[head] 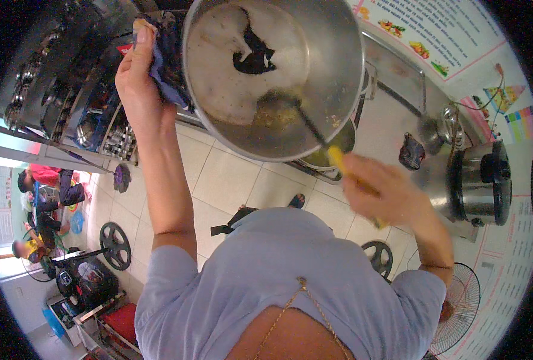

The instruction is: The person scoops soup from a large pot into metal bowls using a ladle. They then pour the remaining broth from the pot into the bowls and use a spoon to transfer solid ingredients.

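A big metal stockpot (pixel 338 90) stands before me, tilted or seen from the side, with cloudy liquid and a black cloth-like piece (pixel 255 58) in it. My right hand (pixel 379 191), blurred, grips the yellow handle of a ladle or similar tool (pixel 316 130); its dark, round head is inside the pot near the lower wall. At the pot's left side my left hand (pixel 142 67) holds a dark blue cloth (pixel 165 76), thumb on top. Beneath the pot's right edge part of another pot (pixel 345 144) with greenish contents shows.
To the right are a steel counter (pixel 383 121), a dark folded cloth (pixel 411 150), a lidded steel pot (pixel 478 184) and a fan (pixel 457 310). Shelves of metalware (pixel 86 130) stand left. Farther left are two people (pixel 48 177) and a motorbike (pixel 88 274).
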The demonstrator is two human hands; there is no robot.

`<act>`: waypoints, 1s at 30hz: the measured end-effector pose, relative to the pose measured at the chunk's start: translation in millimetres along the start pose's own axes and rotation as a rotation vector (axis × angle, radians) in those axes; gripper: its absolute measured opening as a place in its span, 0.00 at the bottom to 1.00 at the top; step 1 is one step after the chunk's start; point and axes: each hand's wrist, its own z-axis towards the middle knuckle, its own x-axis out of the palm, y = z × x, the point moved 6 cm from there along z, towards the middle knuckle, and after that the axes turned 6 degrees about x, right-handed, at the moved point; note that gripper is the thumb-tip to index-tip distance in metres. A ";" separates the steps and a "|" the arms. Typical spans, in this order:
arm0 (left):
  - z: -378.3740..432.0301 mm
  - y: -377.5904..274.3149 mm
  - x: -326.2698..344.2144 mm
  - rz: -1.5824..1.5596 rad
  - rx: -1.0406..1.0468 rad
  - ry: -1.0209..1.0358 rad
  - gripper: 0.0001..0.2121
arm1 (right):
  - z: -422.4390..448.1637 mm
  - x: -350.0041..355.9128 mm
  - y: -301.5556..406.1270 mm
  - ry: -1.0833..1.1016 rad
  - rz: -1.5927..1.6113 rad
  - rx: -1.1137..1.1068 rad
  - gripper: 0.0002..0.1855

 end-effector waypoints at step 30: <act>-25.1 -30.3 41.0 0.186 0.128 -0.114 0.11 | -36.1 -15.5 -121.1 -0.902 1.131 0.597 0.11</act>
